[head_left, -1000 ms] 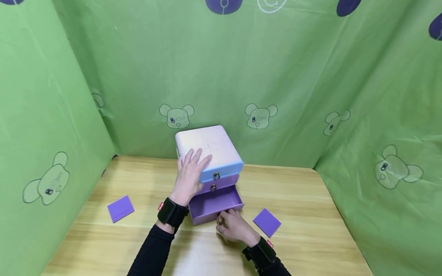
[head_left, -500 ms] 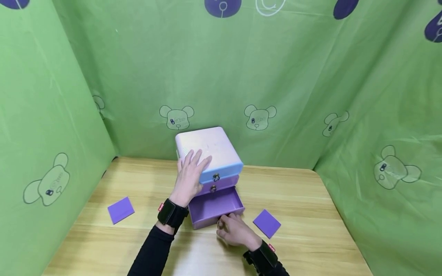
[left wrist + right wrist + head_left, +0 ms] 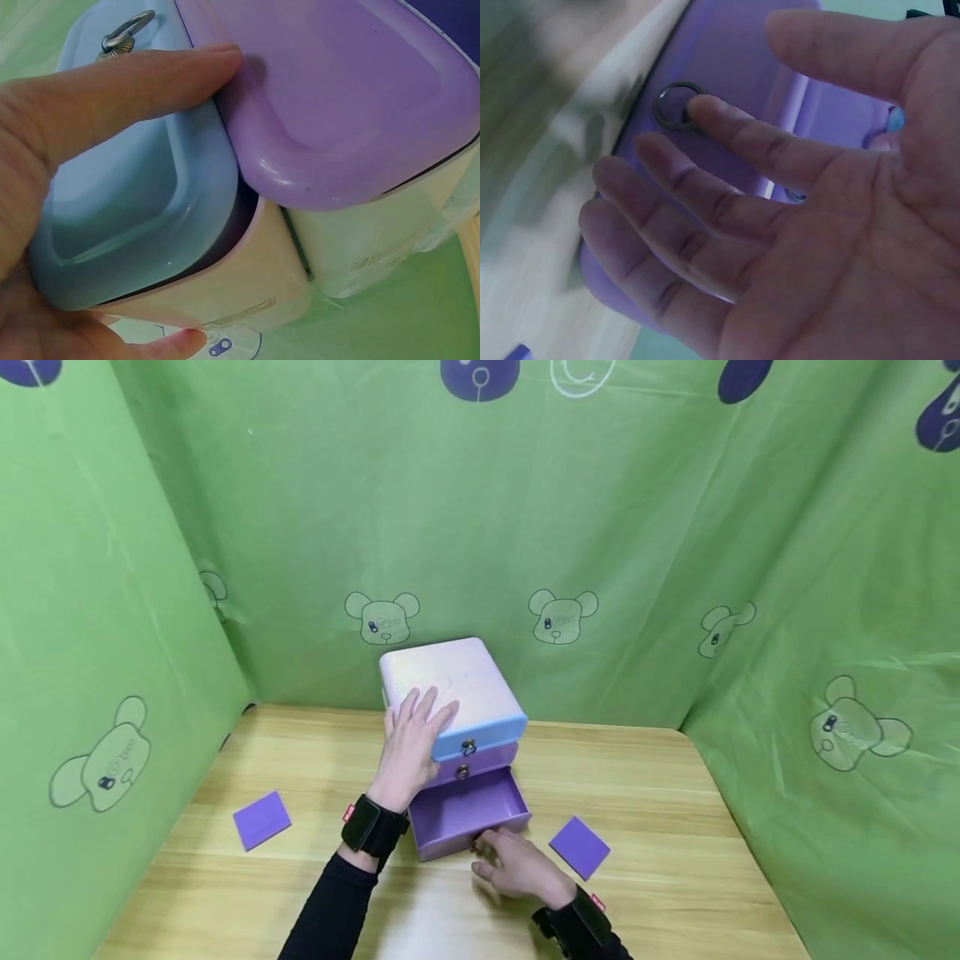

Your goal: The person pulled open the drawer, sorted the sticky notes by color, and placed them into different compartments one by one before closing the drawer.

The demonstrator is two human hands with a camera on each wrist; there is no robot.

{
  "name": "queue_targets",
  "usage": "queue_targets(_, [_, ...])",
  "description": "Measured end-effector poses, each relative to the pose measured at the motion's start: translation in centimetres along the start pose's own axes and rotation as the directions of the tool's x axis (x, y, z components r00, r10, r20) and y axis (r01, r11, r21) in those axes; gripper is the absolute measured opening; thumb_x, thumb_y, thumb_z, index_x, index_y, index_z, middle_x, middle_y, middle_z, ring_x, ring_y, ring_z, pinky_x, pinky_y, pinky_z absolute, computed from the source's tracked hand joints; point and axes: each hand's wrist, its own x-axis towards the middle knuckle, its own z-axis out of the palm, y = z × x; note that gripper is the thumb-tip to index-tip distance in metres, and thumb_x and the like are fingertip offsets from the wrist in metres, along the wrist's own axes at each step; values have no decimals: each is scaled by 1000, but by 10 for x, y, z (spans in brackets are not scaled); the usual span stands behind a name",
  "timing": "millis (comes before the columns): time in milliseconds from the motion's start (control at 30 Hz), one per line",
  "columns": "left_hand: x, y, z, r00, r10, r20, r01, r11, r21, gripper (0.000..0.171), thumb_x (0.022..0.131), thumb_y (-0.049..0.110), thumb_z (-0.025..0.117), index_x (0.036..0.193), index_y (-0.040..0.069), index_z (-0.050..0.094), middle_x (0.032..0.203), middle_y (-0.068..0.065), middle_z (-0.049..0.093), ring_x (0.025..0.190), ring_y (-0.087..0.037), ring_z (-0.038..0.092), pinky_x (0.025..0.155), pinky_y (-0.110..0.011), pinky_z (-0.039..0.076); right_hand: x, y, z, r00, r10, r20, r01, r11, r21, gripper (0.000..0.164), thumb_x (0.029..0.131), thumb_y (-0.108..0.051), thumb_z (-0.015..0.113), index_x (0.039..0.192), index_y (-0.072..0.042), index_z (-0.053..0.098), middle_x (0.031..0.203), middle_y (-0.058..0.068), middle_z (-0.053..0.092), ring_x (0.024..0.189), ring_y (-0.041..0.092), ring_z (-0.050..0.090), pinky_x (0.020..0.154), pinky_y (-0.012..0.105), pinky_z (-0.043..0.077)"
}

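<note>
So the drawer unit (image 3: 457, 681) sits toward the back of the wooden tabletop (image 3: 637, 810), bottom drawer (image 3: 467, 814) sticking way out. Left hand (image 3: 408, 752) is spread over the top, fingers pretty straight, thumb laid across the blue drawer's (image 3: 142, 217) front, so more bracing than grabbing. Right hand's (image 3: 517, 868) fingers are loosely stretched, gripping nothing, index tip right at the ring pull (image 3: 658, 109). Purple squares (image 3: 580, 847) lie either side.
</note>
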Motion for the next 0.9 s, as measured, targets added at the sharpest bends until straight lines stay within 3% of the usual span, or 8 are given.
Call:
queue_targets(233, [0, 0, 1, 1000, -3, -4, 3, 1000, 4, 103, 57, 1, 94, 147, 25, 51, 161, -15, 40, 150, -42, 32, 115, -74, 31, -5, 3, -15, 999, 3, -38, 0, 998, 67, 30, 97, -27, 66, 117, -5, 67, 117, 17, 71, 107, 36, 67, 89, 55, 58])
queue_targets(433, [1, 1, 1, 1000, -2, 0, 2, 1000, -5, 103, 57, 1, 94, 147, 25, 51, 161, -15, 39, 150, -42, 32, 115, -75, 30, -16, 4, -34, 991, 45, -125, -37, 997, 70, 26, 96, -27, 69, 110, -6, 68, 106, 11, 72, 93, 23, 68, 80, 46, 60])
queue_targets(600, [0, 1, -1, 1000, -2, -10, 2, 1000, 1, 103, 56, 1, 94, 147, 25, 51, 161, -15, 40, 150, -42, 33, 114, -76, 31, -20, 12, -47, 969, 102, -226, -93, 994, 49, 20, 95, -25, 70, 107, -9, 71, 104, 8, 74, 89, 17, 67, 78, 38, 60])
queue_targets(900, [-1, 0, 0, 1000, -2, -3, 2, 1000, 2, 103, 56, 1, 94, 147, 25, 51, 161, -16, 39, 150, -42, 32, 116, -75, 29, -25, 33, -58, 926, 239, -292, -220, 971, 95, 37, 95, -26, 69, 125, -4, 66, 126, 17, 69, 106, 31, 67, 90, 50, 58])
